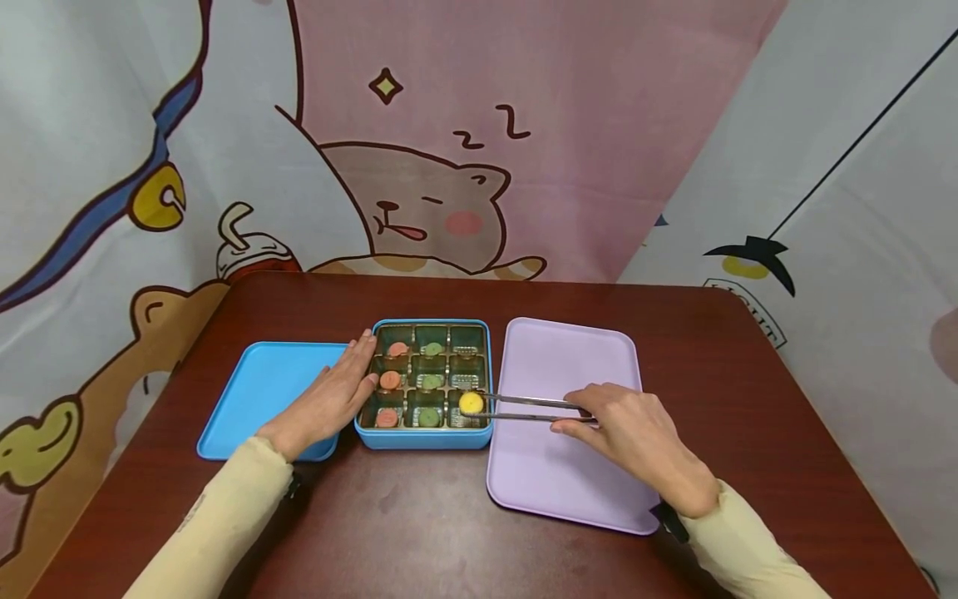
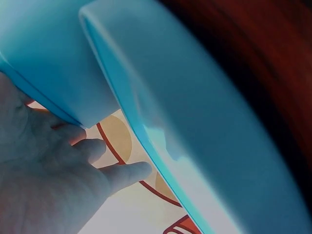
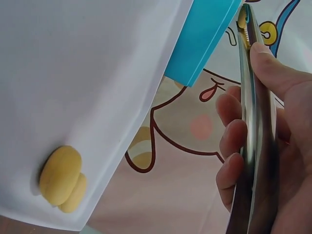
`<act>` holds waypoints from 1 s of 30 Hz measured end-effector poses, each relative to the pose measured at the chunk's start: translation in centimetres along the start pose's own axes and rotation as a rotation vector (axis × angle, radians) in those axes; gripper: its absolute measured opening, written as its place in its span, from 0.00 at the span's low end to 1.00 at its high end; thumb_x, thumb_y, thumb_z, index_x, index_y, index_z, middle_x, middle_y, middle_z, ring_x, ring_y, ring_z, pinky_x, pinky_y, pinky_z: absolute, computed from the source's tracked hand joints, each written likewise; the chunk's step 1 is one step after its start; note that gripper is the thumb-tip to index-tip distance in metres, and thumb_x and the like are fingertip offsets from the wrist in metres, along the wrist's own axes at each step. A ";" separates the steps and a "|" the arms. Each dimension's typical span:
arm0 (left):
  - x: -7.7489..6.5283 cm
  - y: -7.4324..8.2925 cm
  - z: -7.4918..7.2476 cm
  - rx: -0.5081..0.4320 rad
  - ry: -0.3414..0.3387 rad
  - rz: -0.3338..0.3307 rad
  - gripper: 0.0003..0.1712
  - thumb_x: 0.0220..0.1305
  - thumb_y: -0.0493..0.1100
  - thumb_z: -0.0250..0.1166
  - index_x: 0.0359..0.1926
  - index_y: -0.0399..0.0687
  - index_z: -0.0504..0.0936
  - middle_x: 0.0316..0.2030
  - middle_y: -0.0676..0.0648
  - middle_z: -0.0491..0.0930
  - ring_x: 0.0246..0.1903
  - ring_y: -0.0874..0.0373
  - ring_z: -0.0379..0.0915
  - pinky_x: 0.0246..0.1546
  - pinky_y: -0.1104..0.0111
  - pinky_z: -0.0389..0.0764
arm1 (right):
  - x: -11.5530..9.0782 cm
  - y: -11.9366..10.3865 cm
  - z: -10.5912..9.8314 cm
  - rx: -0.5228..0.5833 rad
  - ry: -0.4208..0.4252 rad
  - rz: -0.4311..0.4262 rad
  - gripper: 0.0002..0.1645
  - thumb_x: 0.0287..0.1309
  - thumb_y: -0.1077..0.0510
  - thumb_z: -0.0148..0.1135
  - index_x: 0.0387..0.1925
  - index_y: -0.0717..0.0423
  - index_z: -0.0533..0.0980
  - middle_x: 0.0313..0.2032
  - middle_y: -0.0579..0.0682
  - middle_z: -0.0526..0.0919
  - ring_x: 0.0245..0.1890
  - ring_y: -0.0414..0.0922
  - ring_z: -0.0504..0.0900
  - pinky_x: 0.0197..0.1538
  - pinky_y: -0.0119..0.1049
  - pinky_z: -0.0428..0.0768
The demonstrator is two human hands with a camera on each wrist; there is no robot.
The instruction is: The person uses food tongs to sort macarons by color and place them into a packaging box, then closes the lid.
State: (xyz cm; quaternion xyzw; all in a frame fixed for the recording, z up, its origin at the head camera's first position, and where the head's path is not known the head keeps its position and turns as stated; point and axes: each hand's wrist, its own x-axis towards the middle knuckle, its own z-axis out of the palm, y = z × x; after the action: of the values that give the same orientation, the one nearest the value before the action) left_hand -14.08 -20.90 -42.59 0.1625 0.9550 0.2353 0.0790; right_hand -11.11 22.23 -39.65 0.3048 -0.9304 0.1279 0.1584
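My left hand [image 1: 337, 395] rests straight-fingered against the left side of a blue box [image 1: 422, 439]. Inside, a gold divided insert holds orange discs [image 1: 390, 380] down its left column and green discs [image 1: 429, 417] down the middle one. Metal tongs [image 1: 535, 401] are gripped in my right hand [image 1: 636, 433], thumb on one arm and fingers curled on the other. Their tips pinch a round yellow piece [image 1: 471, 403] over the front right compartment. In the right wrist view, two yellow pieces [image 3: 61, 175] lie together on the tray, hidden by my right hand in the head view.
A lilac tray [image 1: 572, 491] lies just right of the box, under the tongs and right hand. To the left, partly under my left forearm, is a blue lid [image 1: 262, 383]. The brown table [image 1: 419, 524] meets a printed cloth [image 1: 599, 150] at its back edge.
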 end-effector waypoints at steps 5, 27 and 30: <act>0.0 0.0 0.0 -0.002 0.001 0.003 0.38 0.85 0.50 0.44 0.83 0.38 0.41 0.83 0.40 0.35 0.80 0.36 0.35 0.69 0.29 0.48 | 0.3 -0.3 -0.1 -0.015 -0.030 -0.004 0.22 0.53 0.36 0.77 0.38 0.46 0.88 0.31 0.39 0.86 0.27 0.36 0.79 0.22 0.35 0.76; 0.0 -0.1 0.2 -0.011 0.006 0.002 0.38 0.85 0.50 0.44 0.83 0.39 0.40 0.83 0.39 0.36 0.80 0.36 0.34 0.69 0.29 0.48 | 1.1 -0.7 -0.5 -0.053 -0.064 -0.022 0.21 0.51 0.38 0.79 0.36 0.48 0.87 0.25 0.37 0.81 0.23 0.35 0.73 0.20 0.32 0.70; 0.1 -0.2 0.1 -0.006 0.008 0.004 0.39 0.85 0.51 0.44 0.83 0.39 0.40 0.83 0.38 0.36 0.80 0.36 0.35 0.69 0.29 0.48 | 1.2 -0.7 -0.6 -0.059 -0.062 -0.021 0.21 0.50 0.38 0.80 0.36 0.48 0.87 0.26 0.38 0.82 0.23 0.36 0.74 0.20 0.32 0.70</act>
State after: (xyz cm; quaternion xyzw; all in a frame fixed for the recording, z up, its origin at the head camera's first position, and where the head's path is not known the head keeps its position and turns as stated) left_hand -14.15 -20.97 -42.78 0.1633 0.9542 0.2391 0.0750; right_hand -11.49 21.29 -38.52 0.3138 -0.9349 0.0894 0.1397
